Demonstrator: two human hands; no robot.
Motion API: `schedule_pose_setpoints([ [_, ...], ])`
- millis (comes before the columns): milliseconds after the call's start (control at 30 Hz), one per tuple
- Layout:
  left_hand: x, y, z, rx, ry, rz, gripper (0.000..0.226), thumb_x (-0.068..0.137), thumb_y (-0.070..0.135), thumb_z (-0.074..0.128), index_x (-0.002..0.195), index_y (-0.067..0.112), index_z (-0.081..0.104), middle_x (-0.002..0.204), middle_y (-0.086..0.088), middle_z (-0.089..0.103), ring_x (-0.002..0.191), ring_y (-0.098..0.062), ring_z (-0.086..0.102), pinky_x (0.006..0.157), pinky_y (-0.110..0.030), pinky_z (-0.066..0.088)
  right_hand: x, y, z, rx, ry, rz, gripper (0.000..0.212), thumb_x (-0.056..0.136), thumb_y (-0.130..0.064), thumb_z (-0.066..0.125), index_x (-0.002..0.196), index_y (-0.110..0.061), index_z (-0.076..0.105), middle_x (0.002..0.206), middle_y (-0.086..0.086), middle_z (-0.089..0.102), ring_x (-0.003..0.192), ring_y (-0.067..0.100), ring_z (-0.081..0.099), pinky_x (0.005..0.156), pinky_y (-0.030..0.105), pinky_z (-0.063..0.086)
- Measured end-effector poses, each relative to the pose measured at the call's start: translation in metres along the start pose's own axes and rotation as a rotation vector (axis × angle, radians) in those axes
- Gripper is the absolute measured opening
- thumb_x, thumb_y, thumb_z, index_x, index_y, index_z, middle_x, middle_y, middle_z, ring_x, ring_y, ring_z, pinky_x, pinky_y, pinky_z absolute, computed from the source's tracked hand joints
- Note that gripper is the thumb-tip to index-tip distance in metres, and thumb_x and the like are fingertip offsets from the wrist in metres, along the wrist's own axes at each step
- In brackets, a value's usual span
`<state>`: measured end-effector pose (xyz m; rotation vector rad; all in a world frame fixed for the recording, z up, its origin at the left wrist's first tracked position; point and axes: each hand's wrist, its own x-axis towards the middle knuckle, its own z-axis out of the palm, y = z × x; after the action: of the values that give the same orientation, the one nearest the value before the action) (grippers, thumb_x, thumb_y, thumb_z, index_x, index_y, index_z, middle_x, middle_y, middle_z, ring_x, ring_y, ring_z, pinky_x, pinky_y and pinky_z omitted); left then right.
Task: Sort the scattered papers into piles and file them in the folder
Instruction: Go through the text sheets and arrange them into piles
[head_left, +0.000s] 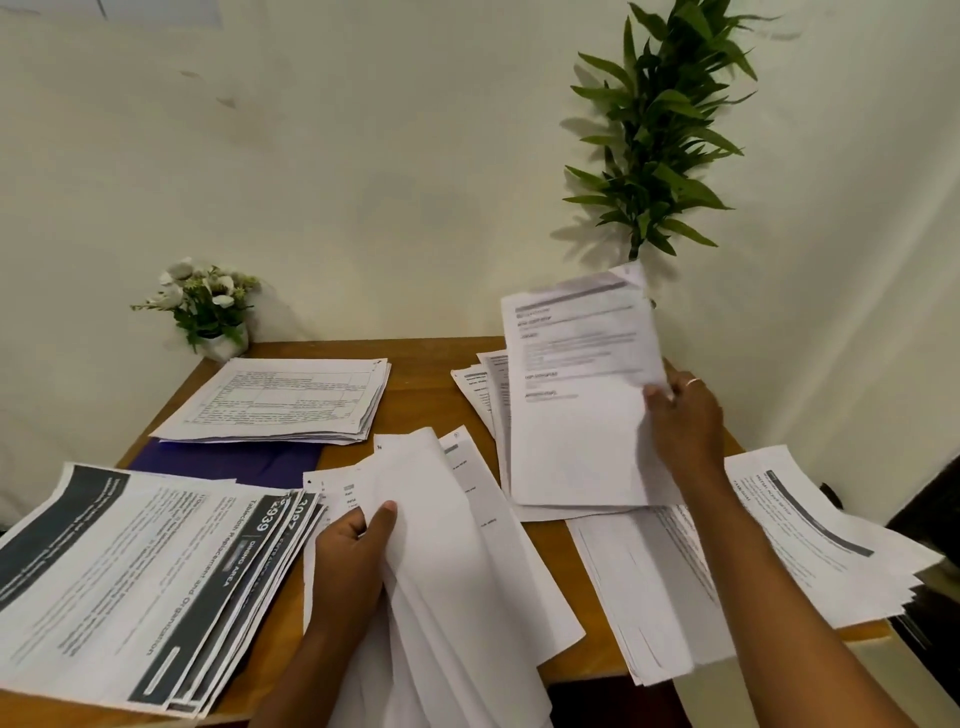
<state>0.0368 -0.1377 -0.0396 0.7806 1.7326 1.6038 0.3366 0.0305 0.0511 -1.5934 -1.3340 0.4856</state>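
Note:
My left hand (353, 556) grips a fanned stack of white papers (447, 545) at the table's front centre, thumb on top. My right hand (680, 426) pinches the right edge of a single printed sheet (576, 405), lifted and tilted above a pile (493, 395) at the back right. A pile with dark headers (145, 582) lies at the front left. Another pile with tables (280, 400) lies at the back left, partly on a blue folder (228, 462). A further pile (779, 551) sits at the right, under my right forearm.
The wooden table (415, 374) stands against a white wall. A small pot of white flowers (208, 312) sits at the back left corner. A tall green plant (660, 130) rises behind the back right corner. Paper piles overhang the front and right edges.

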Motion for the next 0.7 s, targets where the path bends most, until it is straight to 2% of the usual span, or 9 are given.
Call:
schedule_pose_setpoints([
  [67, -0.002, 0.006, 0.000, -0.034, 0.012, -0.021, 0.028, 0.097, 0.020, 0.067, 0.072, 0.010, 0.062, 0.059, 0.013, 0.065, 0.067, -0.014, 0.060, 0.065, -0.027, 0.049, 0.002, -0.010, -0.007, 0.059, 0.012, -0.043, 0.018, 0.101, -0.019, 0.061, 0.113, -0.009, 0.067, 0.103, 0.006, 0.069, 0.096, 0.026, 0.063, 0.076, 0.026, 0.038],
  [100, -0.003, 0.009, 0.001, -0.071, 0.009, -0.038, 0.022, 0.097, 0.020, 0.067, 0.076, 0.017, 0.065, 0.065, 0.018, 0.069, 0.074, -0.011, 0.063, 0.069, -0.027, 0.050, 0.001, -0.014, -0.009, 0.072, -0.008, -0.062, 0.019, 0.101, -0.020, 0.061, 0.114, -0.009, 0.067, 0.105, 0.007, 0.070, 0.096, 0.025, 0.064, 0.076, 0.026, 0.040],
  [200, 0.000, 0.015, -0.002, -0.229, 0.039, -0.112, 0.004, 0.097, 0.022, 0.068, 0.094, 0.021, 0.070, 0.095, 0.011, 0.074, 0.095, -0.013, 0.068, 0.082, -0.032, 0.054, -0.011, -0.023, -0.005, 0.063, -0.141, -0.094, 0.021, 0.100, -0.019, 0.062, 0.117, -0.008, 0.068, 0.105, 0.005, 0.069, 0.094, 0.021, 0.062, 0.067, 0.020, 0.042],
  [300, 0.002, 0.025, -0.006, -0.321, 0.073, -0.125, 0.011, 0.096, 0.024, 0.070, 0.104, 0.016, 0.072, 0.105, -0.002, 0.076, 0.101, -0.022, 0.071, 0.089, -0.038, 0.057, -0.030, -0.019, 0.012, 0.024, -0.308, -0.084, 0.015, 0.100, -0.018, 0.062, 0.111, -0.009, 0.069, 0.101, 0.005, 0.069, 0.093, 0.021, 0.063, 0.063, 0.023, 0.041],
  [400, -0.001, 0.036, -0.013, -0.353, 0.079, -0.120, 0.007, 0.098, 0.019, 0.066, 0.102, 0.015, 0.070, 0.101, -0.004, 0.074, 0.092, -0.020, 0.070, 0.079, -0.033, 0.056, -0.050, -0.010, 0.028, -0.080, -0.435, -0.075, 0.003, 0.099, -0.018, 0.062, 0.101, -0.016, 0.064, 0.100, 0.002, 0.067, 0.097, 0.024, 0.064, 0.072, 0.028, 0.041],
  [533, -0.001, 0.035, -0.021, -0.319, 0.076, -0.089, 0.011, 0.098, 0.016, 0.065, 0.105, 0.009, 0.070, 0.098, -0.004, 0.074, 0.081, -0.019, 0.070, 0.067, -0.030, 0.055, -0.081, -0.001, 0.044, -0.187, -0.652, 0.043, 0.028, 0.097, -0.024, 0.066, 0.124, -0.015, 0.063, 0.121, 0.001, 0.065, 0.108, 0.020, 0.061, 0.086, 0.026, 0.042],
  [600, 0.001, 0.026, -0.024, -0.279, 0.065, -0.096, 0.014, 0.098, 0.016, 0.066, 0.104, 0.005, 0.071, 0.095, -0.006, 0.075, 0.075, -0.016, 0.072, 0.061, -0.026, 0.057, -0.095, 0.007, 0.053, -0.244, -0.772, 0.097, 0.031, 0.096, -0.030, 0.067, 0.124, -0.017, 0.063, 0.121, -0.003, 0.066, 0.105, 0.017, 0.062, 0.091, 0.029, 0.048],
  [667, 0.003, 0.014, -0.026, -0.248, 0.060, -0.118, 0.012, 0.097, 0.020, 0.068, 0.099, 0.009, 0.073, 0.093, -0.005, 0.078, 0.080, -0.018, 0.075, 0.069, -0.031, 0.060, -0.104, 0.012, 0.058, -0.284, -0.830, 0.101, 0.024, 0.096, -0.036, 0.066, 0.113, -0.019, 0.064, 0.110, -0.005, 0.068, 0.100, 0.016, 0.065, 0.088, 0.030, 0.053],
  [700, 0.004, 0.008, -0.027, -0.221, 0.055, -0.116, 0.012, 0.096, 0.022, 0.069, 0.096, 0.011, 0.074, 0.092, -0.003, 0.078, 0.085, -0.021, 0.075, 0.075, -0.037, 0.060, -0.106, 0.012, 0.059, -0.307, -0.839, 0.083, 0.020, 0.095, -0.037, 0.067, 0.104, -0.019, 0.064, 0.100, -0.005, 0.068, 0.092, 0.014, 0.065, 0.082, 0.028, 0.053],
])
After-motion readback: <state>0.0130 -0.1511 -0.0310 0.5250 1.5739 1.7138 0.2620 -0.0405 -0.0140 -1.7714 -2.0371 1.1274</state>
